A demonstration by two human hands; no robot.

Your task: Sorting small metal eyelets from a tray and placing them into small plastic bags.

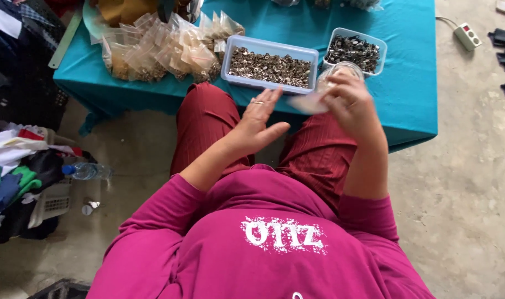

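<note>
Desk (413, 83) first: the teal cloth hangs over its near edge, right above your knees, and everything sits close to that edge. Pile of small clear bags (164, 50) on your left side of it, already filled and heaped loosely; a knock from your elbow could slide them to the floor. Long clear tub (270, 66) of small metal pieces sits just beyond your left hand (259, 123), and the squarer tub (355, 50) of darker pieces stands just beside it, nearly touching; mixing the two kinds is the easy mistake here. Your left hand is flat and open, fingers spread, holding nothing, hovering over your lap near the long tub's front wall. Your right hand (349, 99) is closed in a pinch on a small clear bag (310, 103), held in the air between both hands, over your thighs and off the desk. It looks blurred, so I can't tell whether its mouth is open. If that pinch loosens or the bag tips, I'd expect any small pieces inside to scatter into your lap and onto the concrete floor (468, 194).
</note>
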